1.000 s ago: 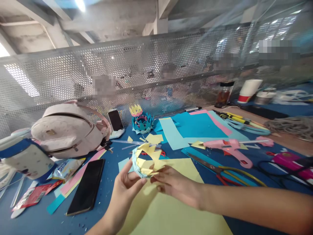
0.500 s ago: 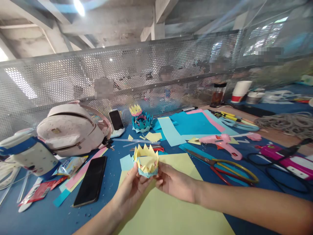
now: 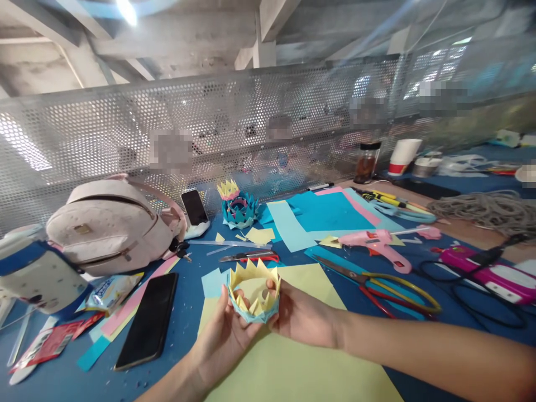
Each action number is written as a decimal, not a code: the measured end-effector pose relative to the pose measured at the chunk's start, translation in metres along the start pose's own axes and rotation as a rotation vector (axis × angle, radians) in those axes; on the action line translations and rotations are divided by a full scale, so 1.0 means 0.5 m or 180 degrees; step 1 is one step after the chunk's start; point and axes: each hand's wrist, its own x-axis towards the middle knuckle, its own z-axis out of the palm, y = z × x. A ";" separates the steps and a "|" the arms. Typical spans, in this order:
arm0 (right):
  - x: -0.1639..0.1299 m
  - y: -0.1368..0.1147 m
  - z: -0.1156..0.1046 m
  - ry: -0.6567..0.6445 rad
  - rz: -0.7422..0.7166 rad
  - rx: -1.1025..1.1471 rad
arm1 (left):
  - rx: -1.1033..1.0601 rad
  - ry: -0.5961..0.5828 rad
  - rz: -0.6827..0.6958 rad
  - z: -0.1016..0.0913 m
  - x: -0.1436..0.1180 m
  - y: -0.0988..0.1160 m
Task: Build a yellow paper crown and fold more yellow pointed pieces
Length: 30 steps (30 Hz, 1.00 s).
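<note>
A yellow and light-blue paper crown point(image 3: 253, 290) is being held just above the counter point(image 3: 188, 312), over the near edge of a large yellow sheet point(image 3: 293, 363). It is being gripped from both sides: the left hand point(image 3: 221, 340) is being closed on its left wall and underside, with the thumb lying up the side, and the right hand point(image 3: 301, 318) is being closed on its right wall, with the thumb hooked over the pointed rim. Both grips are being kept shut on the crown.

The space around the hands is being crowded on most sides. A black phone point(image 3: 148, 321) is lying flat to the left, beside pink and blue paper strips point(image 3: 121, 312). A pale backpack point(image 3: 109, 223) is resting further left, and a second phone point(image 3: 193, 207) is being propped upright beside it. Behind the crown, a craft knife point(image 3: 249, 257) and a ruler point(image 3: 230, 243) are lying across the counter, with a finished blue paper flower point(image 3: 239, 207) beyond them. To the right, red-and-yellow scissors point(image 3: 377, 282) are lying near the right forearm, and a pink glue gun point(image 3: 379, 245) is lying just behind them on blue sheets point(image 3: 330, 215).

A perforated metal screen point(image 3: 251, 128) is closing off the far edge of the counter. Open room is being left mainly on the yellow sheet under the forearms.
</note>
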 end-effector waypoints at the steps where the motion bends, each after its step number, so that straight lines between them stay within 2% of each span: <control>1: 0.000 0.000 0.000 0.0041 -0.0010 -0.0020 | -0.0029 0.0013 -0.0025 0.000 0.000 0.001; 10: -0.012 0.006 -0.005 -0.0518 -0.0018 -0.0631 | -0.0148 0.0008 -0.0258 -0.013 -0.008 -0.001; 16: -0.004 0.003 -0.008 -0.0335 0.0165 -0.0360 | -0.0115 -0.0050 -0.0321 -0.007 -0.011 0.003; 21: 0.002 0.000 -0.007 -0.0605 0.0288 -0.0205 | -0.0121 -0.0085 -0.0346 -0.003 -0.008 0.006; 30: 0.003 -0.002 -0.014 -0.0706 0.0370 -0.0387 | 0.0107 -0.0191 -0.0376 -0.002 -0.014 -0.002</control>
